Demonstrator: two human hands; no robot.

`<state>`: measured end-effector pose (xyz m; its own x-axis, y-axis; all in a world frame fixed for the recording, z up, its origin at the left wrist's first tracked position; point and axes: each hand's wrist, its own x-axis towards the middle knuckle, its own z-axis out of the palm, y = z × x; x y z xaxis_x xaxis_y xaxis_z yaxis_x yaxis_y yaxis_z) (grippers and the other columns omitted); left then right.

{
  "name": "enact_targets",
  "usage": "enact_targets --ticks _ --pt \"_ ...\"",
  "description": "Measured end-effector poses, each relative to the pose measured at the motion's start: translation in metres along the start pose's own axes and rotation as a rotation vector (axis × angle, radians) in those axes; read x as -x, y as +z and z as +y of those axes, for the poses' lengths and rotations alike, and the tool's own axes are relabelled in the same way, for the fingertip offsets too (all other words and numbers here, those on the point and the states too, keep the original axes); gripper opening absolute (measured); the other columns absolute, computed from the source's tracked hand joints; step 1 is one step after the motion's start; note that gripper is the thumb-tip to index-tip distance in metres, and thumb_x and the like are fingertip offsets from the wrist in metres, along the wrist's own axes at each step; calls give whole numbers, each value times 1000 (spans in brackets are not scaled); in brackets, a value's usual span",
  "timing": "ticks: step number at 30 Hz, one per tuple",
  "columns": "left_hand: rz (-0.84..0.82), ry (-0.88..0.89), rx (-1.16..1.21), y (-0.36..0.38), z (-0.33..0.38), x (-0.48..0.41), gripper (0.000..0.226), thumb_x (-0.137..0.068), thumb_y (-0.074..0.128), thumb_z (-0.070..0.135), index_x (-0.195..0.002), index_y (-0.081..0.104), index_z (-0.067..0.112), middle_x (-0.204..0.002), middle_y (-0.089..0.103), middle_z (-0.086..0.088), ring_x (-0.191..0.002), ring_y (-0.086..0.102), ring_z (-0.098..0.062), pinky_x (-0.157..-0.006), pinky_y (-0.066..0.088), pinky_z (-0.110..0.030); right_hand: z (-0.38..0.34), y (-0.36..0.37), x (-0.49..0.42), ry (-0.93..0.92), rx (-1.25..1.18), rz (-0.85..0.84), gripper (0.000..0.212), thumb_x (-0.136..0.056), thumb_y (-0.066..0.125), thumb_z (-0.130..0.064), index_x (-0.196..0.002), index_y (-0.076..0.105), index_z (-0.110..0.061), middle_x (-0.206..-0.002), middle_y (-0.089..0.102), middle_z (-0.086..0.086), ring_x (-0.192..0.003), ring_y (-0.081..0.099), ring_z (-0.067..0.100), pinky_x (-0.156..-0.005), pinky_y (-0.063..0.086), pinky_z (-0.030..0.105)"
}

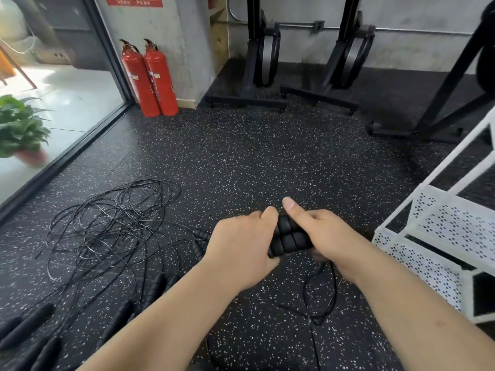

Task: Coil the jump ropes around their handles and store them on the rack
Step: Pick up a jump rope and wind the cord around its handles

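As hands stand: left hand and right hand both clasp paired handles, centre frame.
Risk: slack cord, lower right, may kink while coiling.

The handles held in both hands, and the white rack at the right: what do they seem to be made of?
The handles look like matte black foam or soft rubber: ribbed, rounded segments without shine. The rack seems to be white painted sheet metal: thin flat panels punched with regular small holes. Plastic cannot be excluded.
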<state>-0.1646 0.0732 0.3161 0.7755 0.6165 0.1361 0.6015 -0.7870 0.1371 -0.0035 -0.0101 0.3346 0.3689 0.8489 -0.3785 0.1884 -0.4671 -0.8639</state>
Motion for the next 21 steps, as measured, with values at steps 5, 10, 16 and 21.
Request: enact_targets --ticks 5,10,16,21 --pt "5 -105 19 -5 -16 -3 43 -88 68 47 -105 31 31 -91 56 11 -79 58 -20 -66 41 -34 2 -13 1 -163 175 -12 64 -104 30 -73 -99 74 -27 -81 78 1 -56 48 7 -66 42 31" --pt "-94 -276 180 -10 -32 -7 38 -84 70 44 -102 41 29 -83 58 10 -71 56 -18 -65 43 -34 14 -13 -4 -291 502 12 34 -106 40 -61 -105 67 -41 -71 66 -19 -61 57 2 -61 44 27" --pt "-172 -428 430 -14 -47 -10 30 -80 72 41 -98 51 29 -91 66 9 -82 64 -16 -77 58 -39 19 2 -12 -373 675 70 25 -109 53 -41 -130 68 -42 -93 65 -15 -78 60 0 -67 46 25" --pt "-179 -554 419 -15 -60 -10 33 -79 72 45 -97 53 26 -91 66 6 -83 64 -18 -71 53 -36 10 19 0 -494 878 246 37 -108 50 -47 -144 56 -48 -112 66 -21 -96 65 11 -78 57 38"
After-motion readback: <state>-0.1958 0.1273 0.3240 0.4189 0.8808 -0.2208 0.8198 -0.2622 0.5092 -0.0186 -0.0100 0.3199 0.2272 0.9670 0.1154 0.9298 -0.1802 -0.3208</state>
